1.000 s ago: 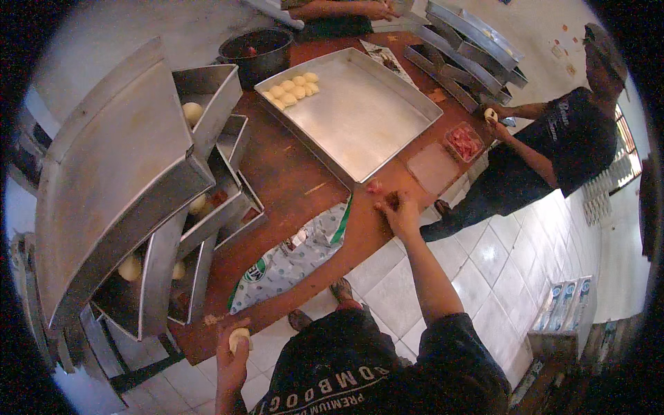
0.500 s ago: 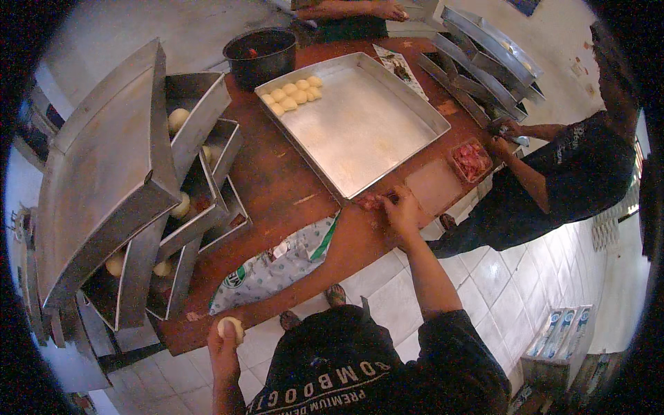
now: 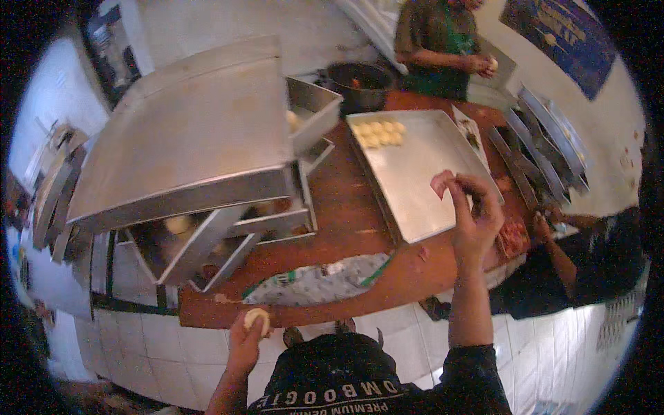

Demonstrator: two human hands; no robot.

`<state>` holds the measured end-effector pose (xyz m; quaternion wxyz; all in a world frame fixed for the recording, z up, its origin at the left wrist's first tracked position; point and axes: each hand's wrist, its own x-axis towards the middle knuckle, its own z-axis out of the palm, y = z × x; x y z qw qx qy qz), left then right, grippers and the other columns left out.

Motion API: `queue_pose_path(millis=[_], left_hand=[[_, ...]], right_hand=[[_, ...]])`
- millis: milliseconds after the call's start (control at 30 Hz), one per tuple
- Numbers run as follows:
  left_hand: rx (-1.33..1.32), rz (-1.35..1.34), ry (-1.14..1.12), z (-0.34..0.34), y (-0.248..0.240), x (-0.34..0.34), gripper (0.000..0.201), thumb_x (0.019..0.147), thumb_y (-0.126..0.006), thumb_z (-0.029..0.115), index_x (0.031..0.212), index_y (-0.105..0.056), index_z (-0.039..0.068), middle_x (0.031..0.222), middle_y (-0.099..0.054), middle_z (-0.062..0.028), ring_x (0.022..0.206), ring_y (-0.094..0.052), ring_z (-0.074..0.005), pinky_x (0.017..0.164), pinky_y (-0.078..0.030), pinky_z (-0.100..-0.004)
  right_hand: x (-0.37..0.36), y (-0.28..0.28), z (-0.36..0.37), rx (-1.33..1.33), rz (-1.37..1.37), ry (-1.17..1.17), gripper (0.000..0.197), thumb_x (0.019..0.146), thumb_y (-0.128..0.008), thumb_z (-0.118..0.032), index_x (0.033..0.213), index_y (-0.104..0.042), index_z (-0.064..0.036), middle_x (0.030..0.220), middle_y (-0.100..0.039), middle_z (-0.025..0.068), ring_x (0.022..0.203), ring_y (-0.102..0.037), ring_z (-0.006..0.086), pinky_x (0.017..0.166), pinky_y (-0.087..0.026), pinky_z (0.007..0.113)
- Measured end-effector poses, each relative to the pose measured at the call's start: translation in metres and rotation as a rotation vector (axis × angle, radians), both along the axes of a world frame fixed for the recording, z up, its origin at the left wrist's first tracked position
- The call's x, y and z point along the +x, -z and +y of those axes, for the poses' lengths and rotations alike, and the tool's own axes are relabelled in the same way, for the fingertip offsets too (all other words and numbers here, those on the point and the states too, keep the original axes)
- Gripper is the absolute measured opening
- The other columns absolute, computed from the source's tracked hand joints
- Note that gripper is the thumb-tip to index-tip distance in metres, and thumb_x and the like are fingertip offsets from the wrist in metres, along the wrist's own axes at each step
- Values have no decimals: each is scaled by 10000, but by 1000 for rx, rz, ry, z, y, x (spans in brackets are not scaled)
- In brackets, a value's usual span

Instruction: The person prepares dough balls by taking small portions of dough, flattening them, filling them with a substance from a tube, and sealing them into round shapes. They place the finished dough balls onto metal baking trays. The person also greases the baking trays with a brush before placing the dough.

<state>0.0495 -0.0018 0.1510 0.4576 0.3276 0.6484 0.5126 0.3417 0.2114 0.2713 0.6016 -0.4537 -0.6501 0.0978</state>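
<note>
My left hand (image 3: 243, 344) holds a pale piece of dough (image 3: 258, 321) in front of the table's near edge, with the thumb pressed against it. Raised over the near right part of a large metal baking tray (image 3: 415, 187), my right hand (image 3: 478, 216) pinches a thin pinkish-red slice of meat (image 3: 441, 184) between thumb and fingertips. Several pale dough balls (image 3: 379, 134) sit in rows in the tray's far left corner. A container of red meat pieces (image 3: 512, 239) stands right of my right hand, and a small pink scrap (image 3: 423, 254) lies on the wood.
Stacked metal trays (image 3: 187, 131), some holding dough, rise at the left of the wooden table (image 3: 346, 200). A crumpled plastic bag (image 3: 321, 282) lies along the near edge. A black pot (image 3: 358, 84) stands behind. Co-workers are at the far side and right, beside more stacked trays (image 3: 546, 142).
My right hand has risen from the table's near right side and now holds the meat slice up over the tray. My left hand still holds the dough. The view has shifted left.
</note>
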Motion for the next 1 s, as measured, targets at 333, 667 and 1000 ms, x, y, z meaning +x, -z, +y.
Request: queue_pose_path(millis=[333,667,1000], left_hand=[[141,79,11,-18,-7,-23,328,888,-506,112,1192,-432,16,1043,-536,-85,896,-533,-153,809,-437,-281],[111,4,-115,-7,-18,-37,409,849,-567,78,1234,-459,-9,1073,-600,-117,1026,-551,-209,900,-420,-313],[0,-560,-222,-37,44,6,364,905,-510,273,1147,-510,2,1049,-593,-96,941,-575,-164,816,-452,-273]], right_hand=[[-160,-114,63,33,-803,-761,104,749,-631,-89,835,-667,-42,887,-619,74,740,-566,216,755,-440,323],[-157,-63,-47,-132,-418,-1144,125,805,-630,-137,874,-630,-33,844,-610,108,768,-581,216,666,-446,307],[-165,131,-90,-722,-435,-1163,256,795,-651,-213,954,-567,-32,960,-559,137,832,-571,291,730,-464,362]])
